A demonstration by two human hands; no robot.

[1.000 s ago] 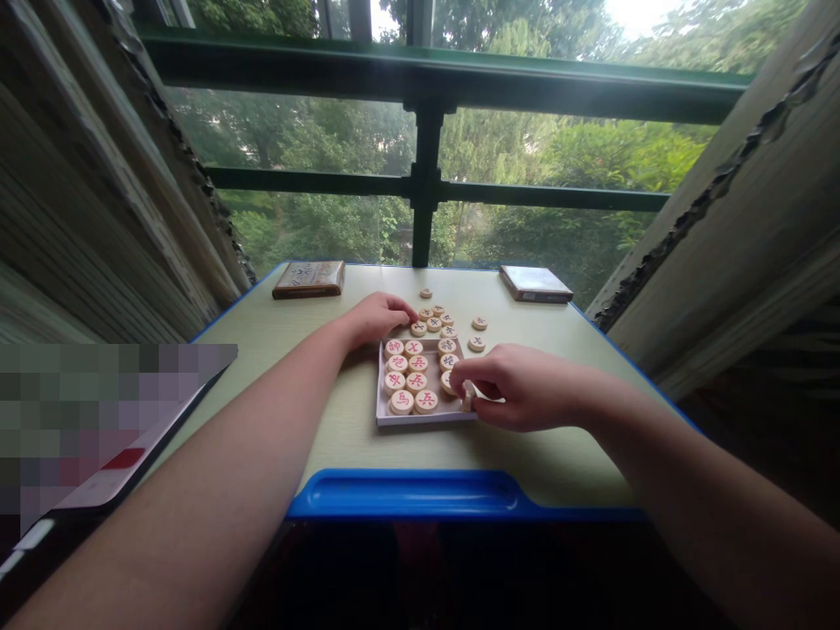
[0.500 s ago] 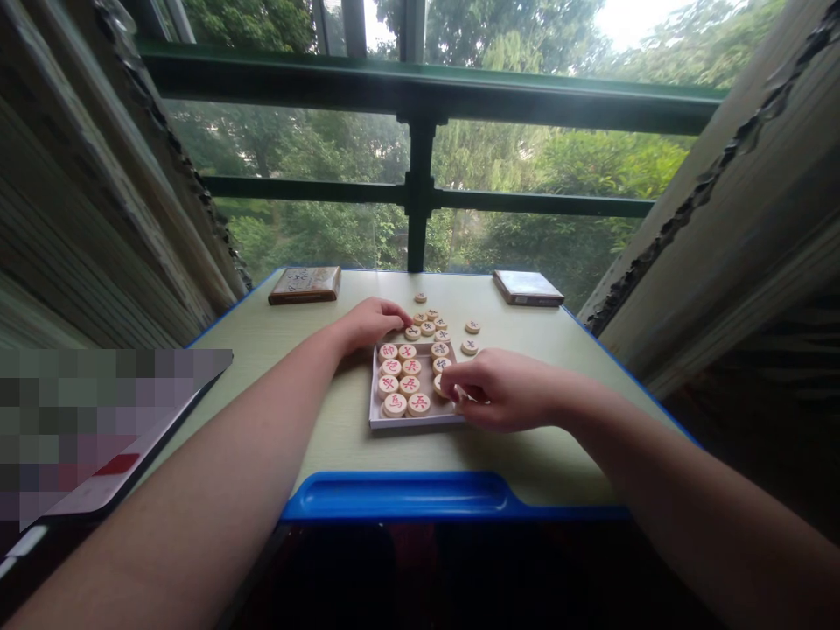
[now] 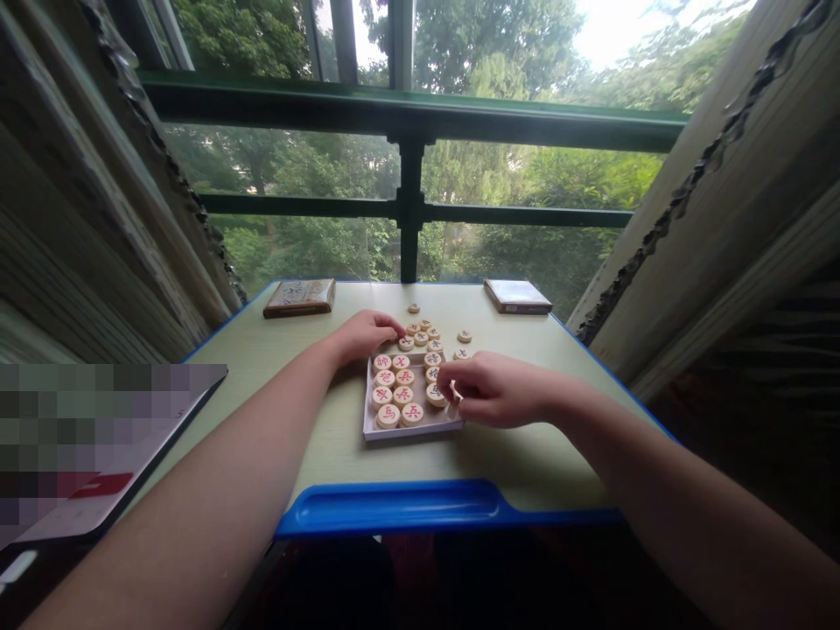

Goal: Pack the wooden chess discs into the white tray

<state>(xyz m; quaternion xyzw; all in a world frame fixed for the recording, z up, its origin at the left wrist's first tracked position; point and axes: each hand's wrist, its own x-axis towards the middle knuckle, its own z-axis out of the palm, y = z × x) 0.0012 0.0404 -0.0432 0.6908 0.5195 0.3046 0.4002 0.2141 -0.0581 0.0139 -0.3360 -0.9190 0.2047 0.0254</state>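
A shallow white box [image 3: 420,429] holds round wooden Chinese chess pieces. Red-marked pieces [image 3: 403,395] fill its left side, and a short column of black-marked ones [image 3: 433,360] lies to the right. My right hand [image 3: 495,389] reaches over the box's right wall, fingers curled and thumb apart from the index finger. Its index fingertip is at the lowest black-marked piece [image 3: 435,395], and I see no piece gripped. Beyond the box, my left hand [image 3: 364,334] rests with its fingers extended and fingertips beside a loose piece [image 3: 406,344]. Nothing is visibly lifted in it.
Several more loose pieces [image 3: 421,338] cluster behind the box. Others [image 3: 465,336] lie apart to the right, and one [image 3: 413,308] farther back. Two flat boxes, brown [image 3: 300,298] and pale [image 3: 518,296], stand at the table's far corners. A blue tray edge [image 3: 400,510] runs along the front.
The view has shifted slightly. My right fingers have drawn back a little from the lowest black-marked piece, so more of its face shows. My left hand stays beside the loose piece.
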